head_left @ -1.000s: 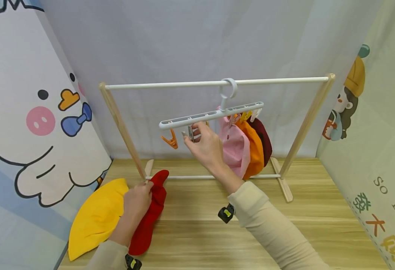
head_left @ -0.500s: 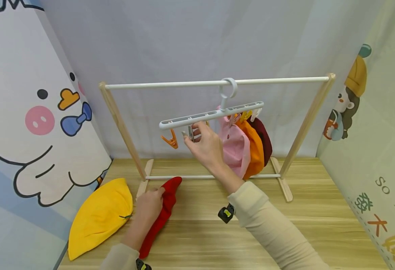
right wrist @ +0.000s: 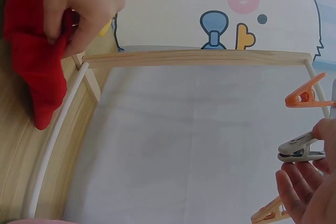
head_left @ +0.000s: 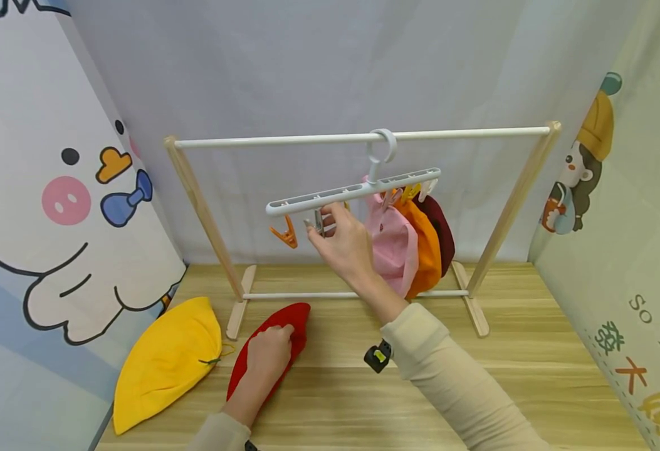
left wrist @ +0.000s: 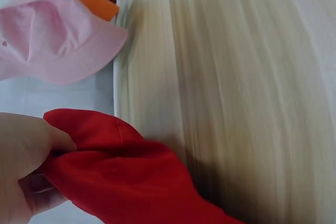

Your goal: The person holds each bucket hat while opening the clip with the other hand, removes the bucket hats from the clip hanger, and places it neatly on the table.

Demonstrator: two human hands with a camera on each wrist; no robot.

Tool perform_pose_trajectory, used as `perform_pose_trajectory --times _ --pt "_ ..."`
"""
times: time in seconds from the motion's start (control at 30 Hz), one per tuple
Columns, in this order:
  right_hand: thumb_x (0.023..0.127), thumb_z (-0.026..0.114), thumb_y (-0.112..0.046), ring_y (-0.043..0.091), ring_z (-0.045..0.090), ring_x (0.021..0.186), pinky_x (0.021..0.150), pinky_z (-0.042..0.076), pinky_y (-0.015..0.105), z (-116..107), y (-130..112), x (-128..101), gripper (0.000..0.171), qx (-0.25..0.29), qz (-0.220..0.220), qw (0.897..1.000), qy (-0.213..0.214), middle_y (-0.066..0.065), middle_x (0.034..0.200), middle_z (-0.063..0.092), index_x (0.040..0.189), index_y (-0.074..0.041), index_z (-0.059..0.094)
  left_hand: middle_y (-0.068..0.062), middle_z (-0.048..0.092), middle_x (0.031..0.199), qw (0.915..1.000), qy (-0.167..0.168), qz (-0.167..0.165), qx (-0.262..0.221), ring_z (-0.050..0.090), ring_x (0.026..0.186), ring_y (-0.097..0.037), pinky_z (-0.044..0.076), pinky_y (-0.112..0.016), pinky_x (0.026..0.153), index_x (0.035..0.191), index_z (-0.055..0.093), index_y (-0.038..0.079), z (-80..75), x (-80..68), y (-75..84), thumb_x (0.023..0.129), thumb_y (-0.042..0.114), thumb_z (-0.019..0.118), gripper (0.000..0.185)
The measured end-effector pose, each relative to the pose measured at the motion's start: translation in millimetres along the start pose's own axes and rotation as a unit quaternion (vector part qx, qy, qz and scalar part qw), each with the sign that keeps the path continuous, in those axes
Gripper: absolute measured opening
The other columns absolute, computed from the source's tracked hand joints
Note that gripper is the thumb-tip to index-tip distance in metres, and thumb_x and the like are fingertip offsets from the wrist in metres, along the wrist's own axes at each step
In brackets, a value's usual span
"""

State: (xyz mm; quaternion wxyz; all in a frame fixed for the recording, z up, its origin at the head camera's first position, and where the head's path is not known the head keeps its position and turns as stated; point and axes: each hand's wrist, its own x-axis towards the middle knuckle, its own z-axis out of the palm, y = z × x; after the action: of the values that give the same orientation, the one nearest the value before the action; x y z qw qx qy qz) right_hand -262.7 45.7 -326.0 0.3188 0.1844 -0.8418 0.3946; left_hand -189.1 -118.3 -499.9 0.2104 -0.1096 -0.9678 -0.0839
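My left hand (head_left: pixel 269 356) grips a red bucket hat (left wrist: pixel 142 182) at its crown, pinching the cloth between thumb and fingers just above the table. My right hand (head_left: pixel 343 244) is raised under the light grey hanger (head_left: pixel 318 199) and pinches a grey clothespin (right wrist: pixel 299 148); that clothespin's jaws look closed and empty. Beside it hangs an orange clothespin (head_left: pixel 286 233), and a yellowish clothespin (right wrist: pixel 270 211) is on the other side. From the hanger's right half hang a pink hat (head_left: pixel 392 250), an orange hat (head_left: pixel 428 257) and a maroon hat (head_left: pixel 445 232).
A yellow hat (head_left: pixel 166 363) with a green cord toggle lies on the wooden table (head_left: pixel 476 388) at the left. The hanger hooks over the white top rod (head_left: pixel 284 142) of a wooden-legged rack. A low white bar (head_left: pixel 318 295) crosses between its feet. Printed curtains stand around.
My left hand has moved to the right with the red hat, away from the yellow hat, and the red hat has turned and spread wider. The right hand has stayed at the grey clothespin.
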Motion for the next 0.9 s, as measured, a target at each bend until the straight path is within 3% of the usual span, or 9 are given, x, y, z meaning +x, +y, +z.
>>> perform_pose_trajectory --times 0.37,0.9 --pt "0.078 0.067 -0.022 0.012 0.067 0.064 0.059 0.052 0.027 0 0 0 0.021 0.002 -0.005 1.0 0.0 0.001 0.081 0.068 0.093 -0.011 0.057 -0.006 0.058 0.055 0.9973 -0.069 -0.024 -0.006 0.055 0.045 -0.026 0.041 -0.037 0.038 0.066 0.064 0.013 8.3 -8.6 17.2 0.071 0.005 0.066 0.01" --pt "0.078 0.068 -0.023 0.01 0.066 0.064 0.06 0.051 0.028 0 0 1 0.022 -0.004 0.005 1.0 -0.002 0.0 0.081 0.068 0.093 -0.012 0.057 -0.01 0.055 0.055 0.996 -0.085 -0.027 -0.005 0.056 0.049 -0.029 0.042 -0.038 0.041 0.063 0.054 0.009 23.4 -29.1 25.3 0.069 0.009 0.067 0.015"
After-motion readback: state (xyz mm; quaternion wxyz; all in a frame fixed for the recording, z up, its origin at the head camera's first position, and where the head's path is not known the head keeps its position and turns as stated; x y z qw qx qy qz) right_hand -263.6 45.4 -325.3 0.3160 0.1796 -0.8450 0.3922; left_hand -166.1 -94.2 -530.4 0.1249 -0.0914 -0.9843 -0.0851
